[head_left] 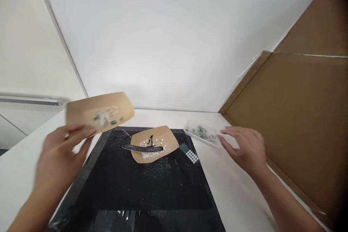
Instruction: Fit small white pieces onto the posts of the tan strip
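My left hand (61, 150) pinches the near edge of a brown paper tray (81, 108), raised and tilted at the left. Blurred white and green bits lie on it. My right hand (246, 148) is beside the right end of a small clear plastic tray (199, 139) holding green and clear pieces. Its thumb and fingers are apart; whether the fingertips touch the tray is hard to tell. Between the hands, a second brown paper tray (170, 141) lies on the black mat (152, 188), scattered with white bits. Across it rests a long, slightly curved black strip (143, 148).
A dark green card with white dots (190, 153) lies at the mat's right edge. White table surface (214, 181) borders the mat. A brown cardboard panel (307, 116) stands along the right, and a white wall (163, 43) rises behind.
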Motion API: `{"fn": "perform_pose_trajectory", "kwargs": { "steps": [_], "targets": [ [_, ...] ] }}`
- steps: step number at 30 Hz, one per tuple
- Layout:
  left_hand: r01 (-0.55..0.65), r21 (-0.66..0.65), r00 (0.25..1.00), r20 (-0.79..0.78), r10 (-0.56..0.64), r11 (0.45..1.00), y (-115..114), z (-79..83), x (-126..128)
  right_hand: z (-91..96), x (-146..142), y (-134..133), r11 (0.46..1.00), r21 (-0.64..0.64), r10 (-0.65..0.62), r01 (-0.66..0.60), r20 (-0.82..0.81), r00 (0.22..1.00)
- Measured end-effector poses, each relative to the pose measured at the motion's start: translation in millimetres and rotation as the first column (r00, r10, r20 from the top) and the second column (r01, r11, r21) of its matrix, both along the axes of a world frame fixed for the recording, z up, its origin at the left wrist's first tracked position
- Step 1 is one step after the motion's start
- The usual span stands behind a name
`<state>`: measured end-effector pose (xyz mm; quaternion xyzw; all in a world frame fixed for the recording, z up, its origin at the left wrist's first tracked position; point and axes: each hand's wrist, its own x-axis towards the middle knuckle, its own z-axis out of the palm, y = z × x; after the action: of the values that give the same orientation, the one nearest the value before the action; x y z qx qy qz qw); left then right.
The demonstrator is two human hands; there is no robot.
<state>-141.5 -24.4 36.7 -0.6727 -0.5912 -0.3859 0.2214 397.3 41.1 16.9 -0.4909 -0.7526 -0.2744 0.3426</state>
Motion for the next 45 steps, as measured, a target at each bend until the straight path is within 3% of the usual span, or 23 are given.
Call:
{"fn": "perform_pose_trajectory", "kwargs": {
  "steps": [2, 4, 8, 11, 14, 19, 24, 30, 35, 37, 40, 45],
  "targets": [
    [0.052, -0.014, 0.998, -0.046, -0.053, 0.999, 40, -1.2, 18, -4.7, -32, 20, 0.974, -0.141, 0.183, -0.176, 0.044, 0.982],
    [0.084, -0.051, 0.993, -0.078, -0.088, 0.995, 75, -6.2, 35, -8.9, -64, 35, 0.962, -0.187, 0.202, -0.199, -0.006, 0.979],
    [0.108, -0.096, 0.989, -0.093, -0.117, 0.99, 110, -28.0, 47, -24.1, -107, 46, 0.883, -0.338, 0.331, -0.326, -0.043, 0.943],
    [0.103, -0.105, 0.99, -0.083, -0.112, 0.989, 111, -46.2, 43, -41.1, -118, 42, 0.863, -0.288, 0.396, -0.416, -0.127, 0.91],
    [0.114, -0.141, 0.988, -0.088, -0.127, 0.983, 106, -58.2, 38, -54.2, -121, 36, 0.848, -0.313, 0.399, -0.428, -0.158, 0.904],
    [0.132, -0.197, 0.983, -0.102, -0.154, 0.971, 105, -64.6, 44, -63.3, -123, 33, 0.854, -0.376, 0.334, -0.361, -0.137, 0.933],
    [0.118, -0.267, 0.981, -0.117, -0.154, 0.957, 105, -66.5, 47, -60.6, -118, 34, 0.827, -0.418, 0.35, -0.376, -0.141, 0.926],
    [0.055, -0.35, 0.987, -0.12, -0.103, 0.935, 106, -69.2, 43, -47.3, -120, 26, 0.736, -0.432, 0.51, -0.521, -0.151, 0.847],
    [0.068, -0.394, 0.99, -0.087, -0.111, 0.917, 108, -70.5, 41, -42.1, -126, 20, 0.619, -0.441, 0.659, -0.65, -0.158, 0.735],
    [0.087, -0.41, 0.99, -0.064, -0.124, 0.908, 109, -70.2, 40, -41.9, -128, 18, 0.596, -0.449, 0.683, -0.665, -0.152, 0.715],
    [0.137, -0.439, 0.986, -0.023, -0.164, 0.888, 111, -68.1, 37, -42.2, -130, 17, 0.635, -0.394, 0.666, -0.664, -0.157, 0.73],
    [0.232, -0.472, 0.97, 0.048, -0.238, 0.85, 113, -63.1, 33, -41.9, -116, 28, 0.815, -0.286, 0.466, -0.504, -0.193, 0.863]
  ]
}}
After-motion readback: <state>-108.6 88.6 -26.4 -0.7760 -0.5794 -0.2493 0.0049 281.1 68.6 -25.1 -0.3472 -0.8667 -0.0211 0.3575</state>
